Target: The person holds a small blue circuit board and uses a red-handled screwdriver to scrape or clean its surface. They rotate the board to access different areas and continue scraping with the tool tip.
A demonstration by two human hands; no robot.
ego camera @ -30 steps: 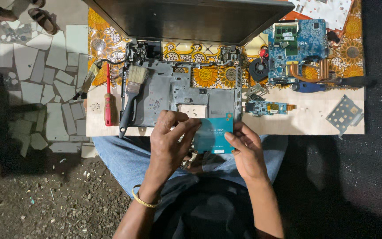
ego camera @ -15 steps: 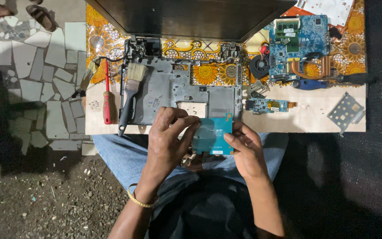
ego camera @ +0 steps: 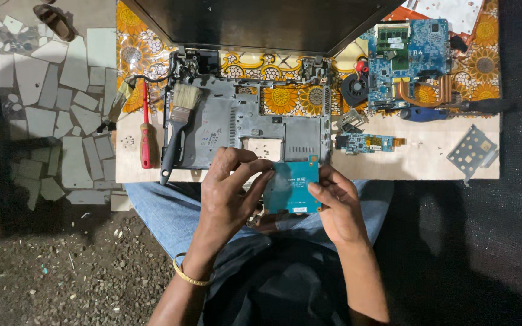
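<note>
A small teal circuit board (ego camera: 293, 186) is held over my lap, just in front of the low wooden board (ego camera: 418, 163). My right hand (ego camera: 336, 202) grips its right edge with the thumb on top. My left hand (ego camera: 231, 193) pinches its left edge with the fingertips; a yellow bangle circles that wrist. Just beyond my hands lies the grey opened laptop base (ego camera: 249, 130), its dark lid (ego camera: 261, 24) raised at the back.
On the base's left side rests a black-handled paintbrush (ego camera: 176, 130), with a red screwdriver (ego camera: 145, 130) beside it. To the right lie a blue motherboard (ego camera: 409, 57), a black fan (ego camera: 354, 89), a narrow small board (ego camera: 367, 143) and a perforated metal bracket (ego camera: 471, 152). Broken-tile floor lies left.
Both hands stay on the teal board; my left fingers have shifted slightly along its left edge. Nothing on the wooden board has moved.
</note>
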